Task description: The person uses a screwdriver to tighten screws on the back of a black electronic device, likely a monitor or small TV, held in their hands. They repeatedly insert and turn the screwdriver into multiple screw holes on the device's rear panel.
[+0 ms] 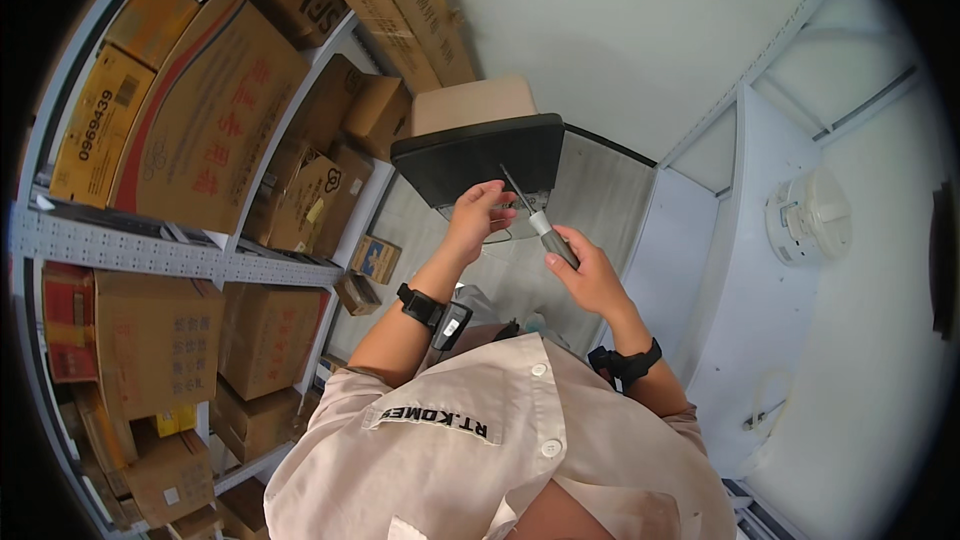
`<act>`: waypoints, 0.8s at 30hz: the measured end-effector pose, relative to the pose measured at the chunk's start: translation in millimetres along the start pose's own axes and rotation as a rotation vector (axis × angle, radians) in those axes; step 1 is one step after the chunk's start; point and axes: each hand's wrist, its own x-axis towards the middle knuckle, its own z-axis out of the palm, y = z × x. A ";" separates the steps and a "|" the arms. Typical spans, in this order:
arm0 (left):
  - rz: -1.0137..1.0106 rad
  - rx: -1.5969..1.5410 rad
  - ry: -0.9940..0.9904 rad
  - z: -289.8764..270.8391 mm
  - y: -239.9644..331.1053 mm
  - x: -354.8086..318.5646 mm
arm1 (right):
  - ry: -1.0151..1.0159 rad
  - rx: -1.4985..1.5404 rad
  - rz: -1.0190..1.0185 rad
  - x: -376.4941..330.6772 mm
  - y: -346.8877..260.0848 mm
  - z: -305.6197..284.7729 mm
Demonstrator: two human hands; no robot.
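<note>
— Why is the tool (541,219) held up in front of the chest like that?

— So its thin blade can reach the dark panel (480,155), I'd say. The right hand (590,275) has its grip wrapped round the grey handle, fingers closed tight, and the blade slants up and to the left toward the panel's near edge.

— And the left hand (478,220)?

— It sits just left of the blade, fingers curled at the panel's lower edge. It looks like it steadies something there, perhaps a thin wire loop, but I cannot tell whether that grip is closed on anything or only touching.

— The panel itself?

— It is tilted, with a tan box (470,103) behind it on the far side. It seems propped so that its near edge faces the person.

— What's around?

— A shelf (150,250) full of cartons on the left, a white wall on the right with a round white fitting (808,215). Both wrists wear black bands.
</note>
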 end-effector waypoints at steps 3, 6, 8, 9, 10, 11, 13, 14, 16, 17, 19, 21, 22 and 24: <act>-0.034 -0.032 0.006 -17.2 15.2 29.1 | 0.009 -0.005 0.037 20.3 4.3 11.1; -0.041 -0.027 -0.043 -33.5 21.6 54.5 | 0.026 -0.020 0.076 37.5 3.7 29.4; -0.053 -0.018 -0.100 -42.4 29.4 68.9 | 0.079 -0.033 0.073 53.3 6.9 45.3; -0.073 -0.027 -0.124 -45.6 30.4 72.6 | 0.090 -0.035 0.090 57.9 5.7 51.5; -0.070 -0.010 -0.147 -49.4 31.7 79.5 | 0.100 -0.036 0.107 61.4 4.0 58.4; -0.067 0.007 -0.169 -53.1 33.6 85.9 | 0.109 -0.037 0.125 64.6 2.8 65.2; -0.075 -0.011 -0.221 -59.1 33.8 93.8 | 0.187 0.060 0.127 64.9 15.8 82.3; -0.097 0.010 -0.233 -61.8 32.8 96.4 | 0.228 0.108 0.127 63.6 20.8 90.2; -0.127 0.057 -0.255 -65.3 36.2 101.3 | 0.252 0.132 0.153 63.8 13.4 100.6; -0.139 0.067 -0.256 -67.5 36.2 101.1 | 0.266 0.143 0.166 63.0 11.0 105.4; -0.150 0.070 -0.280 -69.4 38.4 101.2 | 0.311 0.188 0.159 60.8 17.0 116.0; -0.161 0.072 -0.297 -71.6 40.3 103.3 | 0.342 0.216 0.167 60.3 15.2 124.6; -0.166 0.073 -0.301 -73.0 41.1 105.4 | 0.350 0.223 0.178 62.3 9.3 125.7; -0.176 0.074 -0.308 -73.7 43.9 107.8 | 0.372 0.207 0.188 64.3 5.3 128.9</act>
